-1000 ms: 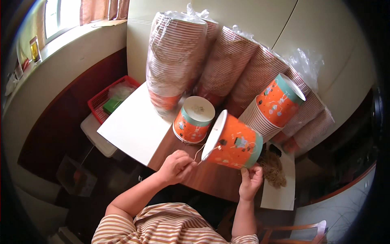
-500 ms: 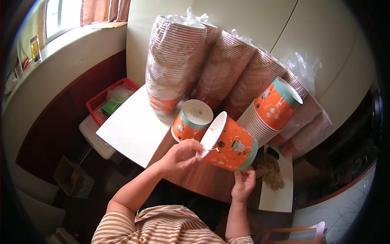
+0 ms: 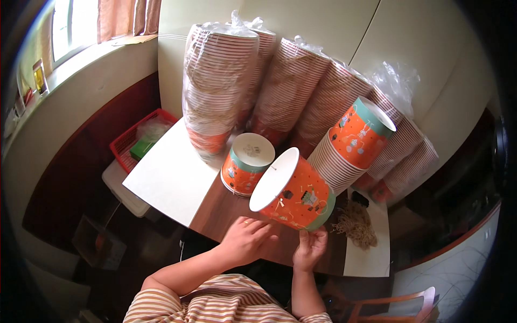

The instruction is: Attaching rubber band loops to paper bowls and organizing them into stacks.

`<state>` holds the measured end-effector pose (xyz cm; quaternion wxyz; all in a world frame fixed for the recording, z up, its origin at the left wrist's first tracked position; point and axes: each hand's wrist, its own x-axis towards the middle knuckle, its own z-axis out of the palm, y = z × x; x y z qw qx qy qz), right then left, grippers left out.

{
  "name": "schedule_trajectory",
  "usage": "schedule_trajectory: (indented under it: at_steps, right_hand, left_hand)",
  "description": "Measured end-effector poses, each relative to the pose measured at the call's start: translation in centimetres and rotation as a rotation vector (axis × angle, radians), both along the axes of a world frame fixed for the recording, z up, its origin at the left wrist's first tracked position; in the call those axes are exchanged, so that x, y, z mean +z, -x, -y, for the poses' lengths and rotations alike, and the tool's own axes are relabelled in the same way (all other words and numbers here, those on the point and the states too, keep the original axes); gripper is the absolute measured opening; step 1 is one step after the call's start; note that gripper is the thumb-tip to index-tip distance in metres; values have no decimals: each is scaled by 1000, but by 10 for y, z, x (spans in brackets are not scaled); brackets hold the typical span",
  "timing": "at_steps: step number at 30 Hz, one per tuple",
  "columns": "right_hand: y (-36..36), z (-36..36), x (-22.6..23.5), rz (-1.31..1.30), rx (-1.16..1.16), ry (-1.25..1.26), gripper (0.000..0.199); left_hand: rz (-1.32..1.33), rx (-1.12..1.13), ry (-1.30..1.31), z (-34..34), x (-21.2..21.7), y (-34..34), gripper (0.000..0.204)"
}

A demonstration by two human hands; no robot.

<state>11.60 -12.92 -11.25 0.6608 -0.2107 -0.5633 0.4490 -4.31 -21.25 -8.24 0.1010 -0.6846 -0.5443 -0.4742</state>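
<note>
In the head view, the right hand (image 3: 309, 248) grips the lower rim of an orange paper bucket (image 3: 293, 189) tipped on its side above the wooden table (image 3: 215, 212). The left hand (image 3: 246, 240) hangs loosely curled and empty just below the bucket's white mouth. Bagged stacks of buckets (image 3: 226, 81) lean behind, and another bucket (image 3: 245, 169) stands upside down on the table.

Bare white board (image 3: 167, 177) free at the left, wrapped cup stacks (image 3: 221, 86) closing the back, capped cup (image 3: 246, 164) just behind the tilted bucket (image 3: 293, 191), string heap (image 3: 355, 226) at the right
</note>
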Motion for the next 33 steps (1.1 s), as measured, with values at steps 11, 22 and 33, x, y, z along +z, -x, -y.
schedule_trajectory:
  at_steps: [11, 22, 33]
  right_hand:
    - [2, 5, -16, 48, 52, 88, 19]
    - [4, 20, -8, 126, 72, 260, 21]
    - [-8, -1, -29, 82, 51, 267, 25]
  left_hand:
    - [827, -303, 137, -12, 39, 29, 18]
    - [1032, -154, 92, -18, 27, 18, 14]
    - [863, -439, 162, -2, 20, 35, 48]
